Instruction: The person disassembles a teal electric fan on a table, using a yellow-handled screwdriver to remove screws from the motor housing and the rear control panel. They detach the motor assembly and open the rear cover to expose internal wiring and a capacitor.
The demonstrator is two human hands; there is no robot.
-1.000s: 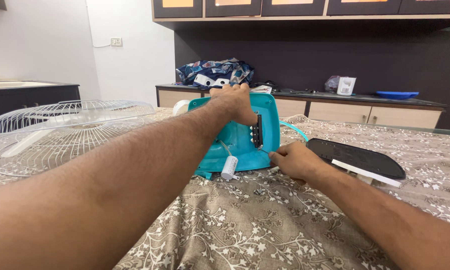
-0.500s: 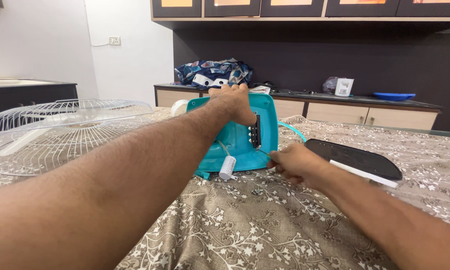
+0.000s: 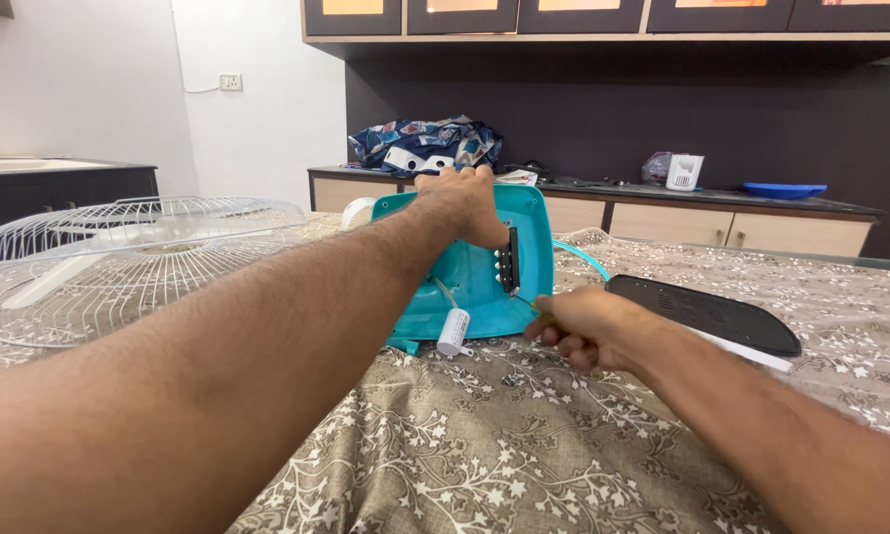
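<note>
My left hand (image 3: 462,205) grips the top edge of a teal plastic fan base (image 3: 475,272) that stands tilted on the bed. Inside the base I see a black switch block (image 3: 507,260) and a white cylindrical capacitor (image 3: 453,331) hanging on wires. My right hand (image 3: 583,326) is closed around a thin screwdriver (image 3: 526,302) whose tip points at the lower end of the switch block. A teal cable (image 3: 583,257) curves out behind the base.
A white wire fan grille (image 3: 119,262) lies at the left on the floral sheet (image 3: 485,455). A black curved panel (image 3: 707,311) lies at the right. Behind stands a low cabinet (image 3: 761,222) with a bundle of cloth, a white box and a blue dish.
My right hand has shifted slightly towards the base, bringing the screwdriver tip nearer the switch block. My left hand keeps its hold on the base's top.
</note>
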